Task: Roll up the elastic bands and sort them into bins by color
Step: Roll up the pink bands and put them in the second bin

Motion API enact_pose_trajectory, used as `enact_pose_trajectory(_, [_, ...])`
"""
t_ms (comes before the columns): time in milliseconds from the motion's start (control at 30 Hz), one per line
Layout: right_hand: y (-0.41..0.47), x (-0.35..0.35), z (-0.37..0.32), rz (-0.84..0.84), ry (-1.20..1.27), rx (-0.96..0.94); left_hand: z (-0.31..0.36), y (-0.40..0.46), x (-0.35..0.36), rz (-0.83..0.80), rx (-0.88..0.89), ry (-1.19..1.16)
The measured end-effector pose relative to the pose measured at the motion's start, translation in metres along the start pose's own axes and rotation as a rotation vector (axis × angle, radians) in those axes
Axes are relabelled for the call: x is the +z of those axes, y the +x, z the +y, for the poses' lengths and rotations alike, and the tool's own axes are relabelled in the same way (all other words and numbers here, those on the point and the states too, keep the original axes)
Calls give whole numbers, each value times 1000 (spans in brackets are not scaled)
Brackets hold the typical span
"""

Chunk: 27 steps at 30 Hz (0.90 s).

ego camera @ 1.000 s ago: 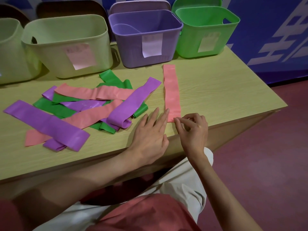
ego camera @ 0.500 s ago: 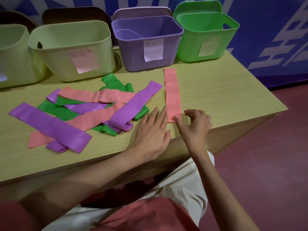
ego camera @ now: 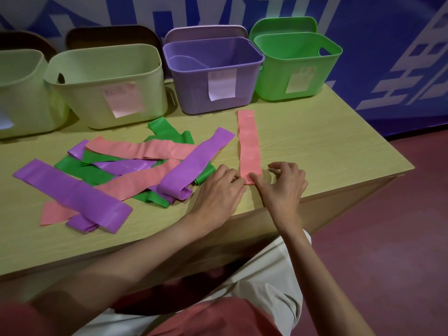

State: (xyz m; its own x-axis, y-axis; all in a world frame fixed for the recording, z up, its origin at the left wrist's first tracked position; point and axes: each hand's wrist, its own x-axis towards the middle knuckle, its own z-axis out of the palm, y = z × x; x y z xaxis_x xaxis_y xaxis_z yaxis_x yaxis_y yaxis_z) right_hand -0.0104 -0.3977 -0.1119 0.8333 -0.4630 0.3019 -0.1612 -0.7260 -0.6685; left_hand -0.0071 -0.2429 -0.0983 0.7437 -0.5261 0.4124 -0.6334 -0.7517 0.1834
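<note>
A pink elastic band lies flat and straight on the wooden table, running away from me toward the purple bin. My left hand and my right hand both pinch its near end, where a small fold has begun. Left of the hands is a loose pile of bands in purple, green and pink. At the back stand a pale bin with a pink label, the purple bin and a green bin.
Another pale bin stands at the far left, cut off by the frame. The table's right edge drops to a red floor. Bin lids lean against the blue wall behind the bins.
My left hand went from lying flat beside the band to curling its fingers onto the band's near end. My right hand shifted slightly and the end has started folding over.
</note>
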Motion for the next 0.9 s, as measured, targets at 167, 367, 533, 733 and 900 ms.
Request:
enact_pose_trajectory(167, [-4,6,5,24,142,-158,2,0,-3,5,37,46])
enact_pose_trajectory(367, [-17,-10,21,-25,130,-495,0,3,-7,-13,41,66])
enact_pose_trajectory(533, [-13,-14,27,-118,70,-522,-3,1,-6,-14,30,64])
enact_pose_trajectory(733, [5,-7,23,-229,76,-448,-7,9,2,2,5,27])
enact_pose_trajectory(900, [12,-6,21,-257,59,-447,-7,20,2,49,1,-11])
